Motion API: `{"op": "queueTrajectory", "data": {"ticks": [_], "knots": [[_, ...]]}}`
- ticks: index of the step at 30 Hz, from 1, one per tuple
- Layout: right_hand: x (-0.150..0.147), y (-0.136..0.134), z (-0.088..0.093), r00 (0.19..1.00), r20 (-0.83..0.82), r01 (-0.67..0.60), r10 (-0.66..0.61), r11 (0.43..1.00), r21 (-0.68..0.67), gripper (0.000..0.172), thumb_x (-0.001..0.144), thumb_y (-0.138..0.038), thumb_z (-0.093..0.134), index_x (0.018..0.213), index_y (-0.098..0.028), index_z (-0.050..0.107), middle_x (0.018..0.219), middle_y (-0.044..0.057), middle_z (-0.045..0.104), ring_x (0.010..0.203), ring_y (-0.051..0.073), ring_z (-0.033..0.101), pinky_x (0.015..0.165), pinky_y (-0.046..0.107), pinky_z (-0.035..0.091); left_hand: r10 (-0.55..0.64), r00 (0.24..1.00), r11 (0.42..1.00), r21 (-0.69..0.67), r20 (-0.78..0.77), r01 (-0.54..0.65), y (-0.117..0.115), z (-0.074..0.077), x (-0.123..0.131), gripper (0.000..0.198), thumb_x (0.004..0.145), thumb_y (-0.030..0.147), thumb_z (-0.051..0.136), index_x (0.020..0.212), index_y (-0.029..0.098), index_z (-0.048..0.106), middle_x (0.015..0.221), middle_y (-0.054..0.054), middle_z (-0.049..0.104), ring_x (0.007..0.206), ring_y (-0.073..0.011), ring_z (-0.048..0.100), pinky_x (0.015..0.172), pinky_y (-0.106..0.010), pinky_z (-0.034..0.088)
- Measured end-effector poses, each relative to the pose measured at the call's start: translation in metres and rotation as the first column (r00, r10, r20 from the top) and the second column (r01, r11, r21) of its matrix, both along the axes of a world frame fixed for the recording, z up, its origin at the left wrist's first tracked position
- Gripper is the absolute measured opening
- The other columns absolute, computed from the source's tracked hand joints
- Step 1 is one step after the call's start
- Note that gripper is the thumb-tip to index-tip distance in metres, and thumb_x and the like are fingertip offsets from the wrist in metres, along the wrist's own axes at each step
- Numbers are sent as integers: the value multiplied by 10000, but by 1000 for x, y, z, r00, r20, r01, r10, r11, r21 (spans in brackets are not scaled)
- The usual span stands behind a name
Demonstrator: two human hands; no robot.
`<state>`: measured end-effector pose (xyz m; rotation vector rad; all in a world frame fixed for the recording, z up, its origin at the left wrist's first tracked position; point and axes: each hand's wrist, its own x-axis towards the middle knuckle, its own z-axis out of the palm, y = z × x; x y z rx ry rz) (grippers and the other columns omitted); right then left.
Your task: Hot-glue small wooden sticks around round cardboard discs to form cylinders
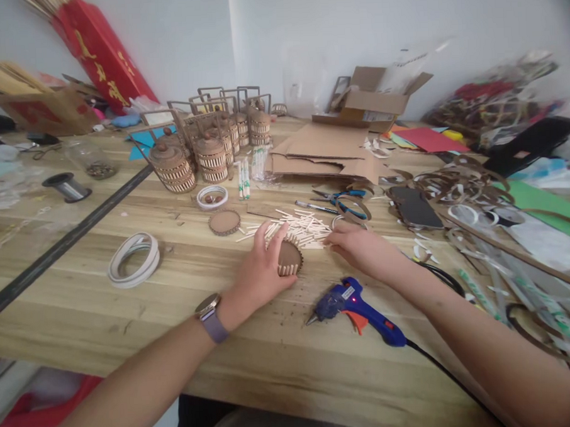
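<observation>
My left hand [261, 265] rests on the wooden table [129, 321], its fingers curled round a small round cardboard piece [289, 257] with short wooden sticks standing along its rim. My right hand [357, 243] lies just to the right of it, fingers down on the edge of a loose pile of thin wooden sticks [299, 225]; whether it pinches a stick is hidden. A blue glue gun [358, 306] with an orange trigger lies on the table in front of both hands, its nozzle pointing left.
Several finished stick baskets [207, 151] stand at the back. Nearby lie a cardboard disc [224, 222], tape rolls [133, 259], blue-handled pliers [345, 201], a phone [413, 208], flat cardboard [329, 152], a wire spool [67, 186] and cardboard scraps at the right.
</observation>
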<state>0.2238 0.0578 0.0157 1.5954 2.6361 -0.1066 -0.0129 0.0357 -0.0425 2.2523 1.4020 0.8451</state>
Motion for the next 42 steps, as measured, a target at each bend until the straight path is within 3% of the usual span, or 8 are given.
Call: {"op": "queueTrajectory", "data": {"ticks": [5, 10, 17, 20, 24, 28, 32, 42], "knots": [[-6, 18, -19, 998, -27, -49, 50, 998, 38, 184, 925, -116, 516, 944, -134, 698, 991, 129, 696, 942, 251, 650, 804, 306, 443, 3, 1000, 1000, -3, -3, -3, 0, -1, -1, 1116, 621, 171, 870, 1506, 325, 209, 1558, -153, 185, 1415, -412, 350, 1041, -549, 480], [-4, 15, -19, 998, -58, -39, 40, 999, 28, 96, 866, -100, 583, 847, -141, 668, 943, 121, 676, 868, 229, 645, 745, 287, 445, 5, 1000, 1000, -10, 1, -5, -1, -2, -1, 1121, 623, 164, 863, 1511, 343, 203, 1564, -145, 179, 1399, -418, 374, 1021, -552, 497], [10, 12, -13, 995, -100, -18, 20, 1000, 25, 128, 877, -108, 501, 858, -170, 611, 843, 84, 670, 753, 197, 619, 653, 265, 415, -4, 1000, 1000, -5, -9, 4, -1, 0, -1, 1111, 619, 158, 866, 1502, 318, 210, 1552, -158, 186, 1407, -406, 368, 1056, -547, 469], [15, 9, -4, 974, -217, -56, 61, 998, 29, 116, 864, -134, 500, 844, -182, 604, 788, 50, 659, 665, 171, 580, 614, 257, 394, 1, 1000, 1000, -14, -1, -1, 0, 0, -1, 1105, 625, 162, 862, 1496, 336, 204, 1553, -150, 175, 1406, -398, 373, 1054, -547, 471], [9, 0, 8, 888, -449, -117, 101, 993, -8, 123, 842, -169, 523, 834, -190, 643, 730, 16, 642, 637, 152, 574, 608, 246, 413, -4, 1000, 1000, 4, 5, 4, 0, -1, -1, 1100, 634, 170, 856, 1499, 345, 198, 1550, -141, 176, 1413, -387, 365, 1074, -540, 455], [-7, -10, 11, 823, -558, -202, 110, 974, -106, 141, 889, -233, 555, 886, -198, 692, 759, 18, 658, 681, 153, 598, 648, 255, 459, 0, 1000, 1000, 10, -7, 0, 0, -1, -1, 1095, 634, 178, 861, 1499, 319, 205, 1553, -153, 173, 1418, -400, 349, 1076, -548, 450], [-18, -12, 5, 787, -593, -285, 168, 952, -109, 165, 922, -199, 539, 888, -204, 700, 871, 53, 697, 843, 181, 638, 781, 295, 489, -1, 1000, 1000, 13, -4, 1, 0, -3, -1, 1091, 635, 181, 860, 1496, 321, 204, 1550, -157, 176, 1409, -402, 360, 1048, -550, 471], [-38, -22, -11, 822, -561, -182, 96, 978, -100, 162, 885, -127, 564, 1009, -205, 633, 927, 42, 727, 826, 182, 684, 739, 284, 512, -17, 1000, 1000, 20, 14, 16, 0, 0, -1, 1048, 659, 214, 853, 1482, 309, 211, 1532, -167, 211, 1408, -403, 357, 1026, -554, 479]]}}
